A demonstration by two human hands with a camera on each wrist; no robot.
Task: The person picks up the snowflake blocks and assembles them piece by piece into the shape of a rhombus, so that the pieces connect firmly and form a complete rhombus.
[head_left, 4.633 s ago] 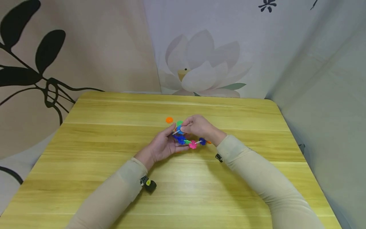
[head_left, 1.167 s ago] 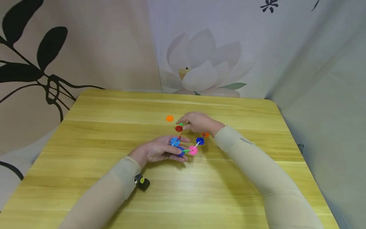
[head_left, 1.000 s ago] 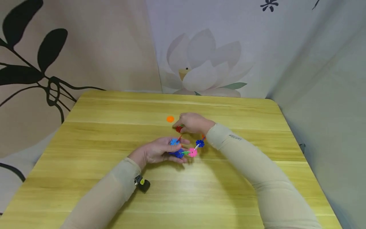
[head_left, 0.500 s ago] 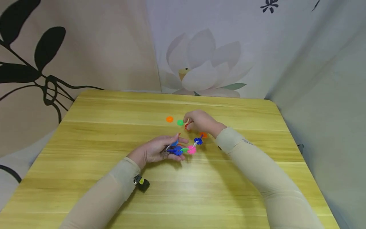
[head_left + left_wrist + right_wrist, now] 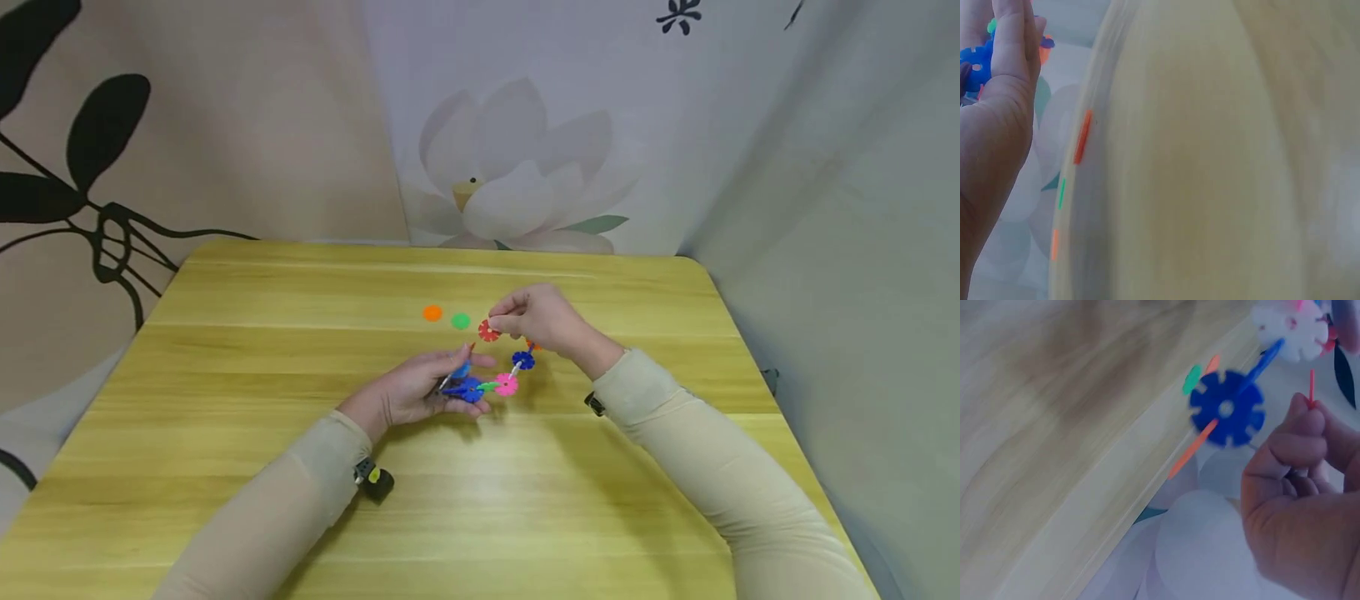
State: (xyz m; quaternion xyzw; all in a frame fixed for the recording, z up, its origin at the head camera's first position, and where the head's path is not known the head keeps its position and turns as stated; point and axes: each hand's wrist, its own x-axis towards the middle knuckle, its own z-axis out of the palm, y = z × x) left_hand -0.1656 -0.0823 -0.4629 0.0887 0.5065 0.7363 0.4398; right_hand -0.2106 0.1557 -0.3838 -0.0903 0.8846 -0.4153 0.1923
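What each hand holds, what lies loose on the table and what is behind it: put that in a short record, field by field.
Left hand: holds a chain of linked flower-shaped discs
Chain colors: blue, green, pink, white and orange among them
Right hand: pinches a red disc
Loose on table: orange disc, green disc; an orange-red piece shows edge-on in the left wrist view
Behind table: pale backdrop with a flower print

The sleeves (image 5: 277, 496) are long and beige; a blocky black device (image 5: 379, 486) with a yellow mark (image 5: 374, 475) adjoins the left cuff (image 5: 341, 437).
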